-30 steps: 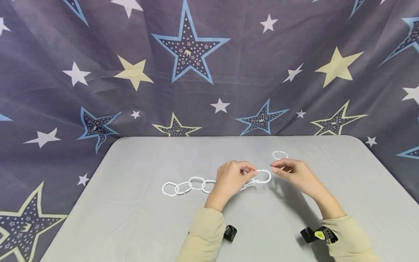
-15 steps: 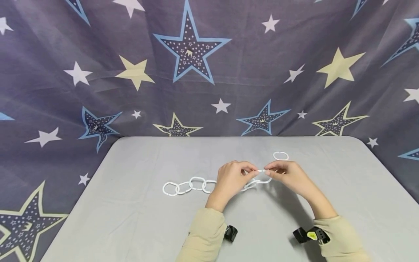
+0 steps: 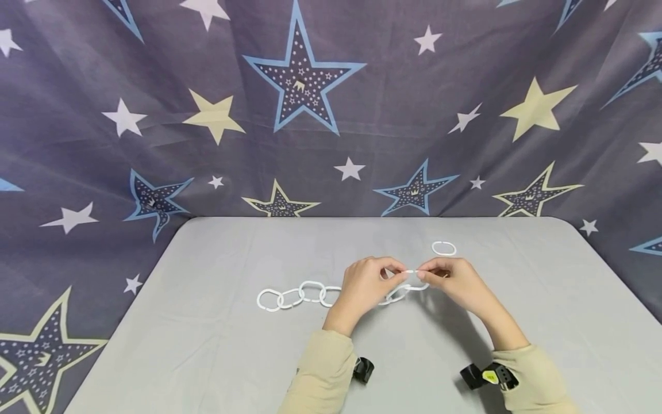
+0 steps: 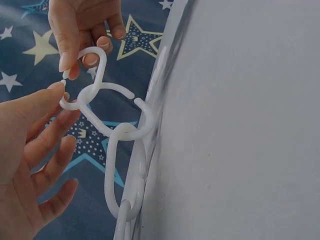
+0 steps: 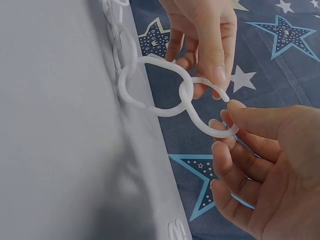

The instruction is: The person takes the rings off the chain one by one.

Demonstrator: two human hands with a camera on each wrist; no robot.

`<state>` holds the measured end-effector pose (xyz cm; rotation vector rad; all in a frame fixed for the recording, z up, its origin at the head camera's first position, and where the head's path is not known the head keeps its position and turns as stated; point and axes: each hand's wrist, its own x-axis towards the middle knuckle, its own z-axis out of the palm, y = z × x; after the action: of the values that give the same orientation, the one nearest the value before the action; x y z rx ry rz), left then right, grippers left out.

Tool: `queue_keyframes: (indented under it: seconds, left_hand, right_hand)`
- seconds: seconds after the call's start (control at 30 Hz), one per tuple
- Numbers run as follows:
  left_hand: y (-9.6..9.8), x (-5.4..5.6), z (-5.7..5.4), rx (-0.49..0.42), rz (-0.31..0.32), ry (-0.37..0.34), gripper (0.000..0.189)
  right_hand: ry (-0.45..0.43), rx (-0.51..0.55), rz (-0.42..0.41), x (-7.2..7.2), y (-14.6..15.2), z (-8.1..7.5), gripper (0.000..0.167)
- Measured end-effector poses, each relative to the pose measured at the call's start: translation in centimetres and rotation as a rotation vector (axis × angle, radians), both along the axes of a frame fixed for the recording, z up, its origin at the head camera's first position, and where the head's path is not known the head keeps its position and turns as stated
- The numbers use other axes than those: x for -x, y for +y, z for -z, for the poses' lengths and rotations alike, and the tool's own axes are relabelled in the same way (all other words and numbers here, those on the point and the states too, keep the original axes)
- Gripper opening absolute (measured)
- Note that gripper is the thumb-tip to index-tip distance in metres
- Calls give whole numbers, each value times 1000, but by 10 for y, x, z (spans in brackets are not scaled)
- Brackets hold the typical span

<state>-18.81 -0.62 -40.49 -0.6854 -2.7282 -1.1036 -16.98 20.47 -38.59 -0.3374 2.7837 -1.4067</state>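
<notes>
A white plastic chain (image 3: 311,282) of oval links, each with a small gap, runs across the table behind my left hand (image 3: 364,287). That hand pinches one side of its end link (image 4: 101,67) between thumb and index finger. Opposite, my right hand (image 3: 460,284) pinches the other side of this link, just across the gap. The right wrist view shows the link's two tips close together, thumbs right at them. Through the end link passes a neighbouring link (image 5: 167,111), which hangs raised above the table. The left hand covers the chain's middle in the head view.
One loose white link (image 3: 443,255) lies on the grey table (image 3: 207,356) beyond the right hand. Both forearms carry a black wrist camera, the left one (image 3: 364,370) and the right one (image 3: 472,376). A star-patterned cloth (image 3: 331,144) hangs behind the table.
My right hand has moved left from beside the end link and now pinches its side across the gap from my left fingers. The left hand has stayed in place.
</notes>
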Motion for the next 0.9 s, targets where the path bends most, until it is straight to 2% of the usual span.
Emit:
queue_keyframes:
  seconds: [0.37,0.67,0.9]
  left_hand:
    - [-11,4,2,-2,31,-70,23]
    - [-14,5,8,13,64,-197,21]
    - [-15,4,7,5,51,-189,17]
  right_hand:
    - [20,36,2,1,-6,4,18]
    - [11,33,56,-1,-8,5,18]
    - [34,30,69,-1,-10,4,18]
